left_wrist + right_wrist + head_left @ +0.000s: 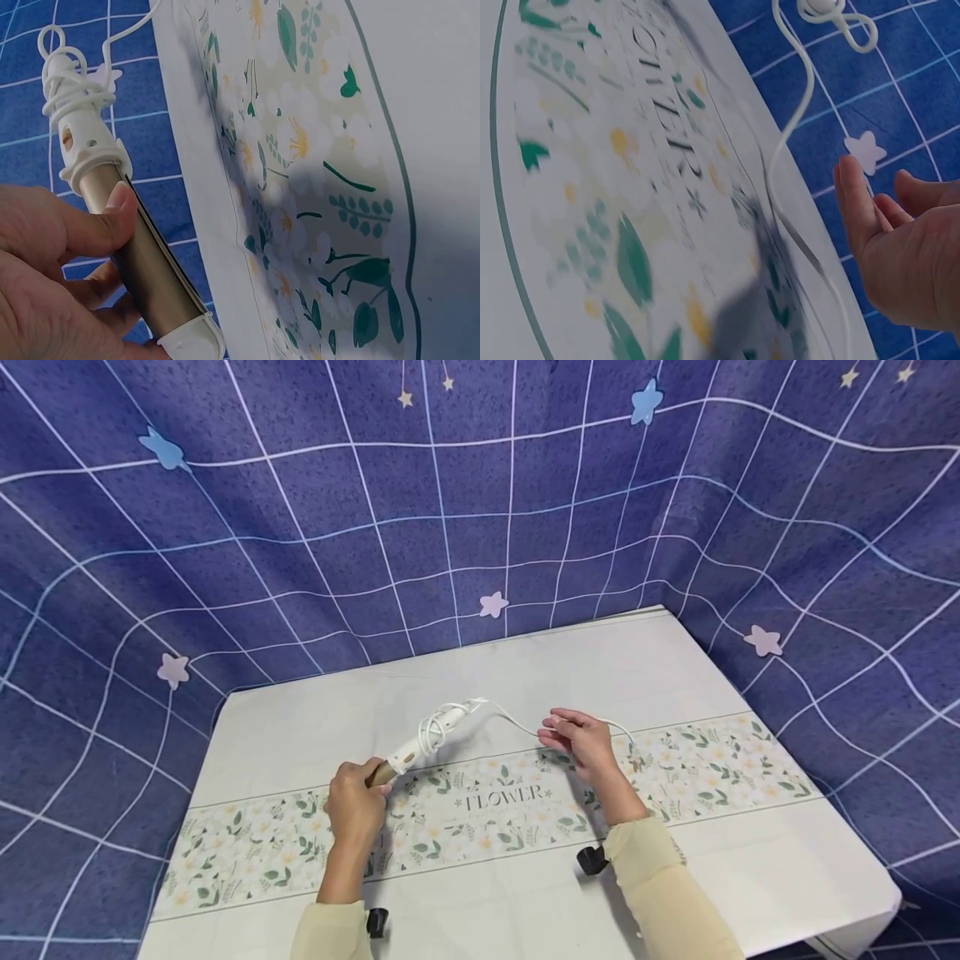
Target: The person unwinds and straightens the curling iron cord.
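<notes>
My left hand (354, 803) grips the gold barrel (142, 255) of a curling iron (407, 755), thumb along one side and fingers behind. The iron's white handle points up and away, toward the table's middle. A white cord (512, 720) is wound in loops round that handle, and a loose length runs to the right. Beside this length is my right hand (582, 745), with relaxed fingers. In the right wrist view the cord (808, 90) passes to the left of the fingertips; whether it touches the hand I cannot tell.
A white table (570, 660) carries a printed flower band (720, 768) across it. A blue curtain (465, 543) with white grid lines and stars hangs behind and at both sides. Dark wrist devices (592, 860) show near both sleeves.
</notes>
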The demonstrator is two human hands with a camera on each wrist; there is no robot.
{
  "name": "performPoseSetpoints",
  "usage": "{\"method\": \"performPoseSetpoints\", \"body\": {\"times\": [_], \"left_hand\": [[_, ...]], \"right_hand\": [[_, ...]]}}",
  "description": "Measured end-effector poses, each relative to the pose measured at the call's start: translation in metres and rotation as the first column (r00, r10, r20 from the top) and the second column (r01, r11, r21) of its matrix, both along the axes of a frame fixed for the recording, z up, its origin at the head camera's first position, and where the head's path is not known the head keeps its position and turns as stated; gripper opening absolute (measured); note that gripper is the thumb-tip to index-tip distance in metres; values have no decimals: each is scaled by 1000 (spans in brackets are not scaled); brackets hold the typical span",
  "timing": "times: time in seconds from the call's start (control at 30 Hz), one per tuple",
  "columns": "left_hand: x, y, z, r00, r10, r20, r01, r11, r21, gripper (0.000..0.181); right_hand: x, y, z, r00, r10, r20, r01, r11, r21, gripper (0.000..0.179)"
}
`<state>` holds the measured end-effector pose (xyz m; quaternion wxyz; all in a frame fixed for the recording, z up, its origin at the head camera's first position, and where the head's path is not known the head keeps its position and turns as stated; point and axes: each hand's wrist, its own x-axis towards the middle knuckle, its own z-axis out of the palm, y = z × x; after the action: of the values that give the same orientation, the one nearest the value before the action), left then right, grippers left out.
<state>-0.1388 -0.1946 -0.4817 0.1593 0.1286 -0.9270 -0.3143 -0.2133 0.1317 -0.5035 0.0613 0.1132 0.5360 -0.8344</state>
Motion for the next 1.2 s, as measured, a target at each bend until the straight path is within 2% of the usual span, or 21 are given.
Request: {"method": "performPoseSetpoints", "body": {"times": [0.27, 0.57, 0.8, 0.97, 1.2], "left_hand": [[2, 0, 1, 1000, -6, 6, 6, 1000, 4, 41], [6, 1, 1, 999, -29, 26, 28, 999, 21, 40], [8, 1, 2, 998, -52, 43, 51, 998, 28, 41], [7, 3, 5, 996, -85, 38, 84, 996, 24, 41], [9, 6, 6, 990, -122, 65, 122, 992, 14, 42]], "right_hand": [[-6, -24, -12, 998, 44, 53, -38, 994, -107, 42], [-11, -42, -15, 988, 142, 61, -133, 982, -135, 41], [-21, -53, -15, 968, 250, 38, -236, 948, -214, 43], [-29, -58, -11, 960, 278, 42, -261, 937, -233, 46], [-41, -60, -5, 935, 345, 81, -300, 893, -336, 44]]}}
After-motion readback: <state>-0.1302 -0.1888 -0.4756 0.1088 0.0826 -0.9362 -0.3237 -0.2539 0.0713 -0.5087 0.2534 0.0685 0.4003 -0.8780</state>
